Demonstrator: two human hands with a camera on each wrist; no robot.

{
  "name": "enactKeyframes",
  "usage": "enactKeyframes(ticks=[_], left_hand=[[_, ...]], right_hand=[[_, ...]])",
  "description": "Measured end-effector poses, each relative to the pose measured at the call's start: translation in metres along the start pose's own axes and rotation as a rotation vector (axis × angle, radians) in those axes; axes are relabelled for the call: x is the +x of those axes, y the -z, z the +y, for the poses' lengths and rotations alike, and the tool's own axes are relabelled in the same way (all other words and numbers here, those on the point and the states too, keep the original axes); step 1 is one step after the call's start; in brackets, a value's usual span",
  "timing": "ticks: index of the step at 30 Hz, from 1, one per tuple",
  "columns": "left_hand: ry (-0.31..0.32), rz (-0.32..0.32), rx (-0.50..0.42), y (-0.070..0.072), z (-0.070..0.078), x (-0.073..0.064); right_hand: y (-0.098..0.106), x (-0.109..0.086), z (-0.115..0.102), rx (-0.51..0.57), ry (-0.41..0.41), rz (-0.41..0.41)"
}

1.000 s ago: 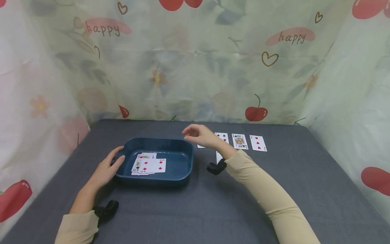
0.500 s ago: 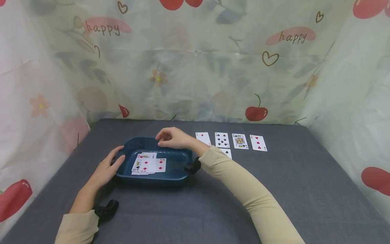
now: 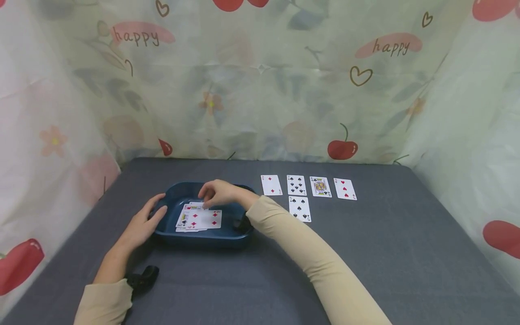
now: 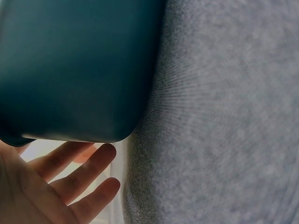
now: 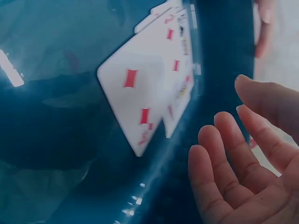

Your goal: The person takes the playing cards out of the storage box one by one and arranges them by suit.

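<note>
A dark blue rectangular basin (image 3: 195, 242) stands left of centre on the table. My left hand (image 3: 139, 228) holds its left end, thumb over the rim and fingers along the outside; the left wrist view shows several fingers (image 4: 86, 175) beside the wall. Inside the basin lies a loose pile of playing cards (image 3: 208, 220), a diamond card on top and face cards partly covered beneath. Over the basin hovers my right hand (image 3: 222, 193), loosely curled, close above the back of the pile. In the right wrist view its fingers (image 5: 238, 179) hold nothing and stand apart from the cards.
Right of the basin, four-suit cards lie face up in a row: a two of diamonds (image 3: 271, 185), a spade card (image 3: 296, 185), a king (image 3: 320, 187) and a three of hearts (image 3: 345, 188). A five of spades (image 3: 299, 208) lies below them. A patterned curtain (image 3: 260, 104) encloses the table.
My right hand has moved left from beside the basin's right rim, then down over the card pile, uncovering the table cards. The left hand and basin have stayed put.
</note>
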State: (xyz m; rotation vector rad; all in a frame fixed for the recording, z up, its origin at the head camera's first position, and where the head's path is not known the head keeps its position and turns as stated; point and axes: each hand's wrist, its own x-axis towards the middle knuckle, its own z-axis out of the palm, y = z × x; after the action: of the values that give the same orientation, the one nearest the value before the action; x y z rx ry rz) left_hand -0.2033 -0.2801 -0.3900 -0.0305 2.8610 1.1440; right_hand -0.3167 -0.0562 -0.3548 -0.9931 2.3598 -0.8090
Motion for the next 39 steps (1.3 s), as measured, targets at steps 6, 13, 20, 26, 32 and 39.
enactKeyframes(ticks=[6,13,20,26,32,39], left_hand=[[-0.002,0.005,0.004,0.000,0.001,0.000],[-0.001,0.013,0.011,0.000,0.002,0.001],[0.004,0.010,0.012,0.001,0.004,0.000],[0.002,0.012,0.009,0.000,0.002,0.000],[0.003,0.009,0.006,-0.001,0.000,0.002],[0.003,0.014,0.012,-0.001,0.000,0.002]], right_hand=[[-0.011,0.003,0.003,-0.031,-0.069,-0.021],[-0.017,0.002,0.004,-0.085,-0.126,-0.041],[-0.020,0.002,0.005,-0.146,-0.150,-0.058],[-0.022,0.002,0.008,-0.111,-0.174,-0.045],[-0.018,0.000,0.008,-0.031,-0.131,-0.049],[-0.004,-0.005,0.002,0.060,-0.044,-0.039]])
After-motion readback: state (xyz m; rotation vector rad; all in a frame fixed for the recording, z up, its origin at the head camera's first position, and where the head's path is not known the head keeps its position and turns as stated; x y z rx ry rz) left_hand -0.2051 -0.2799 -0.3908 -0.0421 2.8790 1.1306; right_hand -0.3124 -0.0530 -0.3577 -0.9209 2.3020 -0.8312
